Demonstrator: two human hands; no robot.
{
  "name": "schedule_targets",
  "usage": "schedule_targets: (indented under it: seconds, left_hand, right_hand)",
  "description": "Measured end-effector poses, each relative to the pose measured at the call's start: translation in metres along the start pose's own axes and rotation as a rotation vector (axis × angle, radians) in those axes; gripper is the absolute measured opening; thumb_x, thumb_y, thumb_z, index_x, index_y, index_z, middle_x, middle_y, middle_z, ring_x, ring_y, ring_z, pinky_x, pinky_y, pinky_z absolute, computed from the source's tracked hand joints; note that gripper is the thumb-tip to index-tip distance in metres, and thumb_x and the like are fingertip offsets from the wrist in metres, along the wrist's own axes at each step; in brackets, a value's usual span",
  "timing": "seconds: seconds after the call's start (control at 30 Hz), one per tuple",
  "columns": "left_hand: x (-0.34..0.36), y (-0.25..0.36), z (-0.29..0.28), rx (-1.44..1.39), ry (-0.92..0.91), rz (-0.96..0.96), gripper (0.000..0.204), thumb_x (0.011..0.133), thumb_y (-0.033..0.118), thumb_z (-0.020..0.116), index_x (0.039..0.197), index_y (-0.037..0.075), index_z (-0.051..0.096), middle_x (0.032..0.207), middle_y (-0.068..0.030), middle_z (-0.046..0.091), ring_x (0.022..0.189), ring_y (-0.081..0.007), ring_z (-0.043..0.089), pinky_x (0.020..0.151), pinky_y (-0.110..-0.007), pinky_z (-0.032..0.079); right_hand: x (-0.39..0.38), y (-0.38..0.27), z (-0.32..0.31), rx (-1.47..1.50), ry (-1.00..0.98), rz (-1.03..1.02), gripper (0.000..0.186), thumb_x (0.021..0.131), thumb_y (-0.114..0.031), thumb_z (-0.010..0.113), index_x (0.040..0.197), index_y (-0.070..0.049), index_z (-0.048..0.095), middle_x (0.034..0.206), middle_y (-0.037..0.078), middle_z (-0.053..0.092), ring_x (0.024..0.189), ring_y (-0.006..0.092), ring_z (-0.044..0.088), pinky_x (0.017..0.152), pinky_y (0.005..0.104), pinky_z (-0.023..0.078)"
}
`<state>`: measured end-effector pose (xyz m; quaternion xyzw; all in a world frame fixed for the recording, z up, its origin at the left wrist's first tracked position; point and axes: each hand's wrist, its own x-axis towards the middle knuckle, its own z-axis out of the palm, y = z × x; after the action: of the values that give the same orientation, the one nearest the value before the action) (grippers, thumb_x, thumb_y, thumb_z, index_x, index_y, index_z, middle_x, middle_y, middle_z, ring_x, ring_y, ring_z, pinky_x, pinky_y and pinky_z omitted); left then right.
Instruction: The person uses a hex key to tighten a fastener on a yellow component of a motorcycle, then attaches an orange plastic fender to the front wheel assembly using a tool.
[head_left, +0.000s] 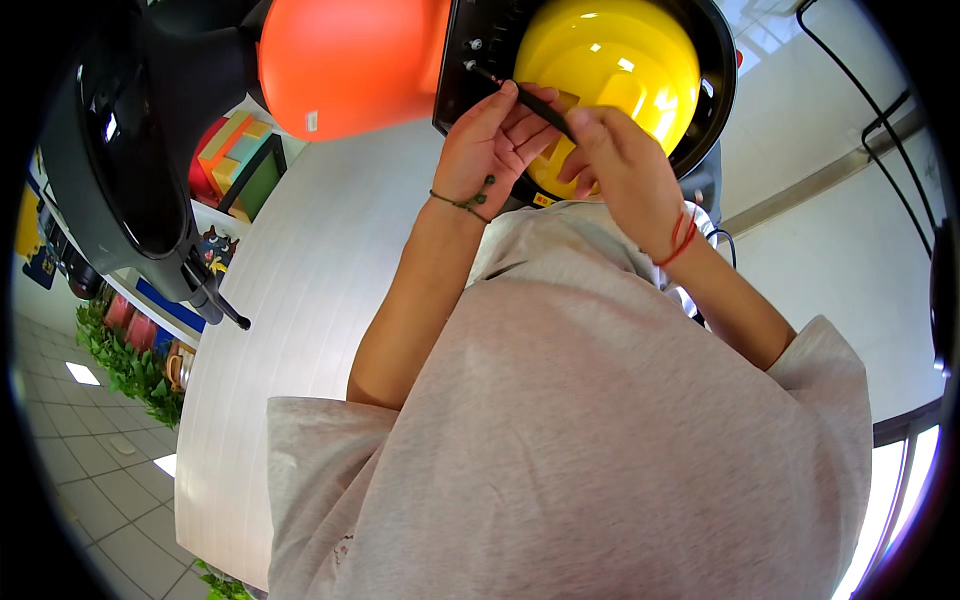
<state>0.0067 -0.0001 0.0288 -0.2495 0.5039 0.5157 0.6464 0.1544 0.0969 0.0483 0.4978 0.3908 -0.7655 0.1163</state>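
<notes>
A slim black tool (545, 112), shaped like a screwdriver, runs between my two hands. Its thin end points up-left at a small light-coloured fitting (470, 65) on a black panel (462, 95); whether it touches the fitting I cannot tell. My left hand (487, 150), palm turned up, has its thumb and fingers around the tool's front part. The thicker rear end is pinched by my right hand (625, 165). Just behind both hands lies a glossy yellow dome-like part (600, 50) within a round black rim (722, 60).
To the left, a large orange rounded part (350, 60) joins a dark machine arm (130, 130) over a pale table (300, 260). Shelves with colourful boxes (235, 150) and green leaves (125, 360) stand beyond. Black cables (870, 80) hang at the right wall.
</notes>
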Motion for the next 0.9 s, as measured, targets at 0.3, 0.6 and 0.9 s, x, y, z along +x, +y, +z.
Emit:
schedule_targets:
  seconds: [0.3,0.6,0.9]
  left_hand:
    - [0.003,-0.009,0.005,-0.033,0.046,-0.004,0.039,0.096,0.04,0.052,0.107,0.003,0.058,0.102,-0.0074,0.063,0.104,-0.0171,0.058,0.091,-0.045,0.048]
    - [0.005,-0.019,0.007,-0.125,0.145,0.058,0.034,0.099,0.029,0.046,0.11,-0.002,0.055,0.114,-0.0149,0.063,0.11,-0.0239,0.06,0.097,-0.039,0.048]
    - [0.001,-0.017,-0.004,-0.156,0.079,0.084,0.031,0.098,0.029,0.05,0.108,0.001,0.058,0.107,-0.011,0.065,0.105,-0.022,0.061,0.097,-0.037,0.047]
  right_hand:
    - [0.003,-0.004,-0.004,0.54,-0.348,0.366,0.044,0.092,-0.045,0.055,0.086,-0.002,0.063,0.062,0.008,0.063,0.052,0.0179,0.059,0.053,0.0279,0.047]
    - [0.007,0.004,0.003,-0.152,0.073,-0.129,0.039,0.095,-0.038,0.051,0.096,0.0,0.06,0.069,0.007,0.064,0.056,0.0123,0.059,0.051,0.0252,0.045]
    - [-0.012,-0.005,-0.001,-0.676,0.214,-0.324,0.047,0.092,-0.045,0.053,0.102,0.0,0.06,0.07,0.009,0.065,0.06,0.0199,0.065,0.056,0.0317,0.051]
